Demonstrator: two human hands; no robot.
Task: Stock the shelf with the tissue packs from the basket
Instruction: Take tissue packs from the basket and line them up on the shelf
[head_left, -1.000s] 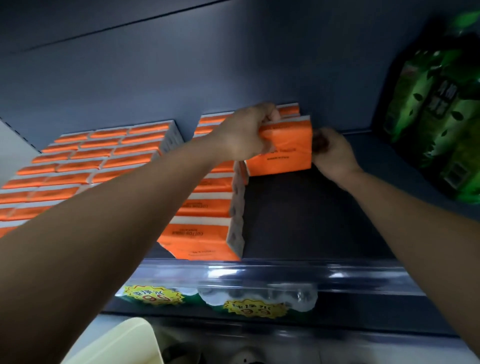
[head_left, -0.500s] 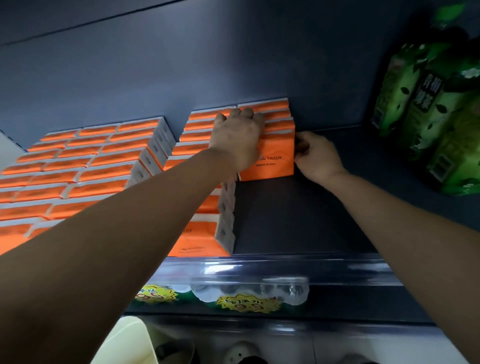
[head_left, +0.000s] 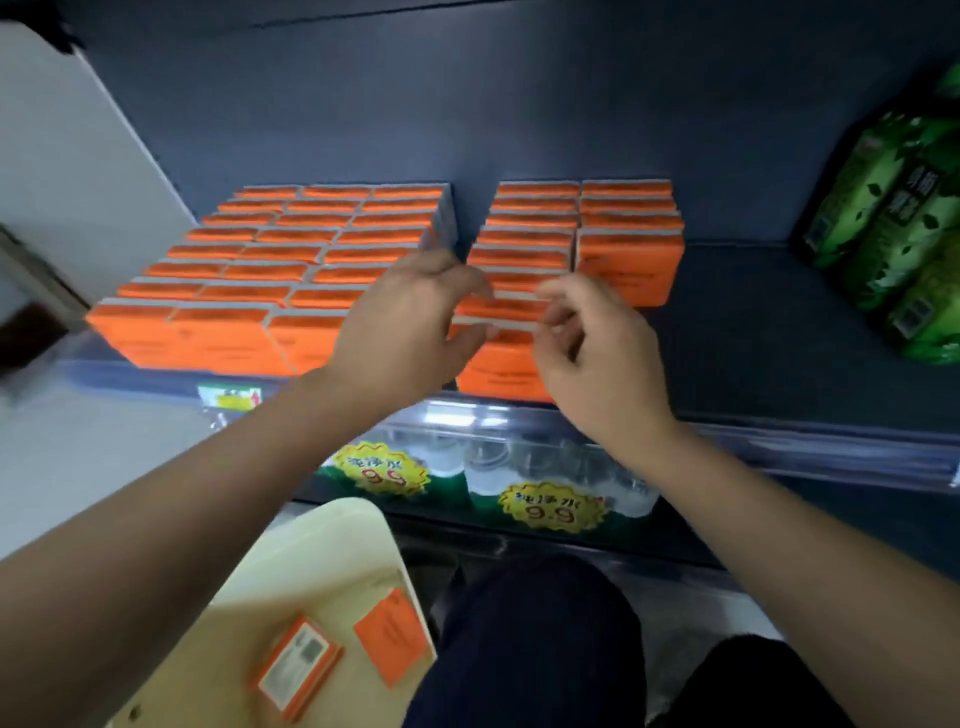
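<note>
Orange tissue packs stand in rows on the dark shelf (head_left: 753, 332): a wide left block (head_left: 270, 260) and a narrower right block (head_left: 524, 234). The last-placed pack (head_left: 631, 265) stands upright at the right block's back right. My left hand (head_left: 410, 322) and my right hand (head_left: 592, 358) hover close together in front of the right block, fingers loosely curled, holding nothing. Below, a cream basket (head_left: 311, 561) holds two orange packs (head_left: 296, 667), (head_left: 395, 634).
Green packages (head_left: 904, 234) stand at the shelf's right end. A clear rail (head_left: 779, 447) runs along the shelf's front edge. Bottled water with yellow 9.9 price tags (head_left: 553, 512) sits on the level below. My dark trouser legs (head_left: 535, 644) are beside the basket.
Both hands have let go of the pack at the back right and pulled back toward the shelf front. The view has tilted down, so the basket now shows.
</note>
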